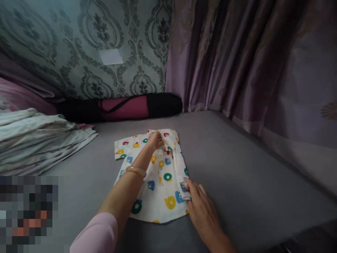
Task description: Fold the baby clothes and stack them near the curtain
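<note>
White short-sleeved cloth shirt (pixel 158 181), colourful prints: side fold in hand, I judge. Right hand (pixel 202 208) pinches its edge; left hand's (pixel 155 140) grip unclear to me. Next calls for flattening the fold.

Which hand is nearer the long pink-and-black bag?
Left. The left hand is at the neck end of the shirt, toward the bag; the right hand is farther off, near the hem.

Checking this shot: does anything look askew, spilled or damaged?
The printed short-sleeved shirt looks lopsided: one sleeve spreads flat; the other side, held by the right hand, is folded inward. No spill or damage shows; a pixelated patch hides the lower-left corner.
</note>
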{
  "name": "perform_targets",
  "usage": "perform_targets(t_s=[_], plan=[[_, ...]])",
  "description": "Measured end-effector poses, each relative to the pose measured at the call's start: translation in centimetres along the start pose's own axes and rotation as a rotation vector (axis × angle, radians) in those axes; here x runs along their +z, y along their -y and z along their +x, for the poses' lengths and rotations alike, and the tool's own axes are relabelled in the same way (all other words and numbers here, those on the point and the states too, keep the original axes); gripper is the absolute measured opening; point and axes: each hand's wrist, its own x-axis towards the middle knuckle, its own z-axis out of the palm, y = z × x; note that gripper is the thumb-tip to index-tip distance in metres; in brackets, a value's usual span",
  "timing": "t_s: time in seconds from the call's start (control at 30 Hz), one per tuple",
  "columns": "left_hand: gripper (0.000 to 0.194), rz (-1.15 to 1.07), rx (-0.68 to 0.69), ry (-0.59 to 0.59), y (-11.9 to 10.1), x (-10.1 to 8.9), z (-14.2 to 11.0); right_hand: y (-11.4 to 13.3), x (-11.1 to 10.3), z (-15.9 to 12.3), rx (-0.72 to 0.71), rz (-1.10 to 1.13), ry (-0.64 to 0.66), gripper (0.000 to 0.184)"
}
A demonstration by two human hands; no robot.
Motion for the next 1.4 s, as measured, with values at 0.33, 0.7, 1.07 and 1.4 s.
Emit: perform_targets(t_s=[0.33,0.7,1.07,1.4], plan=[[0.055,0.39,0.268,-0.054,3.2,-3.0,-0.6,0.1,-3.0,-0.1,-0.16,0.141,0.276,0.041],[0.044,1.153,0.723,-0.156,6.3,-3.6,-0.4,-2.5,-1.1,16.2,-0.297,0.121,0.231,0.048],[0.055,1.319,0.719,-0.124,6.2,-3.4,-1.3,-1.9,7.3,24.1,-0.09,-0.275,0.08,0.065],[0.04,1.327,0.704,-0.384,6.3,-3.0,-1.0,-0.5,6.6,25.1,-0.09,-0.34,0.086,0.066]])
